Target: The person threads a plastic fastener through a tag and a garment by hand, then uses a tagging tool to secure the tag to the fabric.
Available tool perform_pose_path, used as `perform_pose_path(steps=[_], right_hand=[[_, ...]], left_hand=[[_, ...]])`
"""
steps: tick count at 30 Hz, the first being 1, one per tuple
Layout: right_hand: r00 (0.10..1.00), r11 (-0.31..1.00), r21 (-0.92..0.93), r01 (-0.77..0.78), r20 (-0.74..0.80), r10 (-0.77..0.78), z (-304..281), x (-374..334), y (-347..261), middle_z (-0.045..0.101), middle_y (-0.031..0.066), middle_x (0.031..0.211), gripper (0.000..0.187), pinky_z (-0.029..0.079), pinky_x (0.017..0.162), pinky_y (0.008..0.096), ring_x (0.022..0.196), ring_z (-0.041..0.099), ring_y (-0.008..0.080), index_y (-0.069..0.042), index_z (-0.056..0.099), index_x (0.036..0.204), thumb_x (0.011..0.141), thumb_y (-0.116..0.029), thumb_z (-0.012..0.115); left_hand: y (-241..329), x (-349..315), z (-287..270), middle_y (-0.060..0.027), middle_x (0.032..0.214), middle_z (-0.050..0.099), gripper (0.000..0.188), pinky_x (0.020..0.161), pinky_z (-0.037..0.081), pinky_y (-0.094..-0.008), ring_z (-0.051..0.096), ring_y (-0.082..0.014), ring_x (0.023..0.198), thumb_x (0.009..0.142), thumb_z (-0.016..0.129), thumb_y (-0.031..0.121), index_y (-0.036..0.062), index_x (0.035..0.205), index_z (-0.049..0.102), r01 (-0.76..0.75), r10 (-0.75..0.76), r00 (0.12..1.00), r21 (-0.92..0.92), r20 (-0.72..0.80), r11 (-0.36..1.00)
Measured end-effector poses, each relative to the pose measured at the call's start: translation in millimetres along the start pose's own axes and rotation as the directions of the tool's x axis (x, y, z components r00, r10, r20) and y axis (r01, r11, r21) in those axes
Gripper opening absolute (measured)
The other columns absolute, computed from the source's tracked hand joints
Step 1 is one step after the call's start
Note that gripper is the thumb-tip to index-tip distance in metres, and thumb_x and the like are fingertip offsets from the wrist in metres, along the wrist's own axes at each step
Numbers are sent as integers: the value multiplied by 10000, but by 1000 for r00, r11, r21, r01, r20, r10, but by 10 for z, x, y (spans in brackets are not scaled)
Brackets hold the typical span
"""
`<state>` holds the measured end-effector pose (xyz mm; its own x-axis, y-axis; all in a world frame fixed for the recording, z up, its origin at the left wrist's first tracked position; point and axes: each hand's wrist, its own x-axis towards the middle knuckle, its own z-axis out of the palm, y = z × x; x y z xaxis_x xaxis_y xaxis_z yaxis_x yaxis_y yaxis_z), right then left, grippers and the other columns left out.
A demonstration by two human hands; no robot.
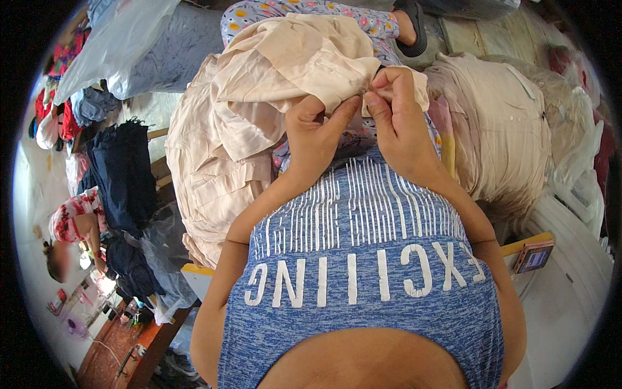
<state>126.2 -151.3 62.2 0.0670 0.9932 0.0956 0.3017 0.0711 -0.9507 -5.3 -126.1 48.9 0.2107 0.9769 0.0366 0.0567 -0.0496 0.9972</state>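
Observation:
A large heap of cream fabric (259, 71), seemingly garments, covers my lap and spills down to the left. My left hand (314, 133) pinches the cloth's edge between thumb and forefinger. Close beside it, my right hand (403, 120) is bent in a pinch at the same edge, the two thumbs nearly meeting. A small greyish patch shows on the cloth near the fingertips; what it is, I cannot make out. Some tiny item may be between the right fingers, too small to name. Patterned trousers show under the cloth.
To the right stands a folded stack of beige garments (499, 123) beside clear plastic. A phone-like object (535, 257) lies at the lower right. On the left hang dark garments (120, 172), near another person (81, 223) by an orange-brown table (107, 360).

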Motion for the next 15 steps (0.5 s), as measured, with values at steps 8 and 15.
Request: perform_pose_path(steps=[8,15], right_hand=[[1000,999,37,-17,0,17,0,-5,8,497,136,747,159,429,572,324,638,547,231,-24,335,947,865,-101,448],[1000,999,-35,-23,0,23,-11,-8,11,493,135,736,150,425,568,321,635,542,235,-34,343,936,861,-100,454]], left_hand=[[-17,-20,0,-38,794,631,166,627,431,-195,551,-62,715,743,621,0,-19,909,626,-31,31,999,54,-4,998],[11,-14,40,-36,720,629,127,565,429,-197,551,-52,653,740,621,15,-7,864,638,-110,112,993,71,-21,991]])
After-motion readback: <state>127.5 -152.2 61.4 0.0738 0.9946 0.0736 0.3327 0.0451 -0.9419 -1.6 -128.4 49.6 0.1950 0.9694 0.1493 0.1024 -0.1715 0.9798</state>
